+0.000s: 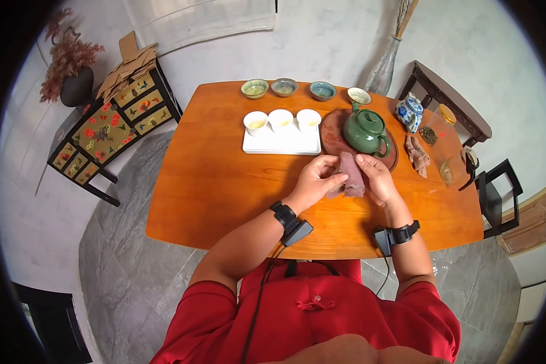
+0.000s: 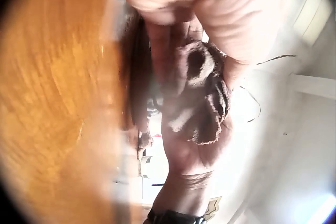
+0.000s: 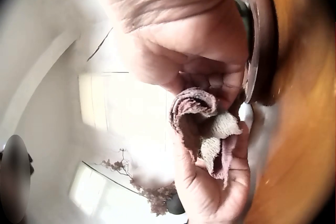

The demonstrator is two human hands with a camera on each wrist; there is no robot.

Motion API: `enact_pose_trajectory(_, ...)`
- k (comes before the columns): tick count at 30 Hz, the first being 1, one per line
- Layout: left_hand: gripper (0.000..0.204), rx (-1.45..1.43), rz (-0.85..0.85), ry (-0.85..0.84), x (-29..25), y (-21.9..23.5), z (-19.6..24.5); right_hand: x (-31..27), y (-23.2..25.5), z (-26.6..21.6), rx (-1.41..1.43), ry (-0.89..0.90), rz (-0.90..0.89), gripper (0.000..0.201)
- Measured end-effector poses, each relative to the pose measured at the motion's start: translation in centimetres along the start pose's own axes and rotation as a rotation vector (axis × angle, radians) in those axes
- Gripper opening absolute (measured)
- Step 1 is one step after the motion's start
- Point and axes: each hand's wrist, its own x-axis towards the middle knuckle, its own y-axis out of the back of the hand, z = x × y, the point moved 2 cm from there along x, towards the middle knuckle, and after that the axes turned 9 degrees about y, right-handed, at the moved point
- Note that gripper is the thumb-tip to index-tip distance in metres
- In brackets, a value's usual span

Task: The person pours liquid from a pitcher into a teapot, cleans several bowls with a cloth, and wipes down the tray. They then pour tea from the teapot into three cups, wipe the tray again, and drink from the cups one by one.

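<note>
A mauve cloth [image 1: 352,177], folded over on itself, is held between both hands above the table's near half. My left hand [image 1: 314,182] pinches its left side, the thumb lying across the front. On the opposite side my right hand [image 1: 379,182] grips the cloth with thumb and fingers. The right wrist view shows the cloth [image 3: 195,109] curled into layers with frayed edges and a paler inner face. Just beyond the hands, a green teapot [image 1: 365,132] with its lid on stands on a round reddish-brown board [image 1: 332,134].
Three white cups [image 1: 281,121] with pale liquid stand on a white tray [image 1: 279,145]. Several bowls [image 1: 323,91] line the far edge. To the right are a blue-and-white pot [image 1: 409,113], a crumpled brown cloth [image 1: 417,156] and a glass pitcher [image 1: 452,171] on the wooden table [image 1: 224,200].
</note>
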Motion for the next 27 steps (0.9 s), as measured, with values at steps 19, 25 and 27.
enact_pose_trajectory(19,0.046,-0.112,0.018,0.150,-0.1,0.2,3.0,0.0,1.1,0.5,-0.100,0.138,-0.063,0.025)
enact_pose_trajectory(25,0.034,0.146,-0.085,0.285,-0.3,1.4,1.5,0.9,2.2,-1.8,-0.227,0.147,-0.071,0.031)
enact_pose_trajectory(27,0.027,0.180,-0.046,0.253,-0.1,1.8,1.2,1.0,2.9,-1.0,-0.135,0.129,-0.013,0.034)
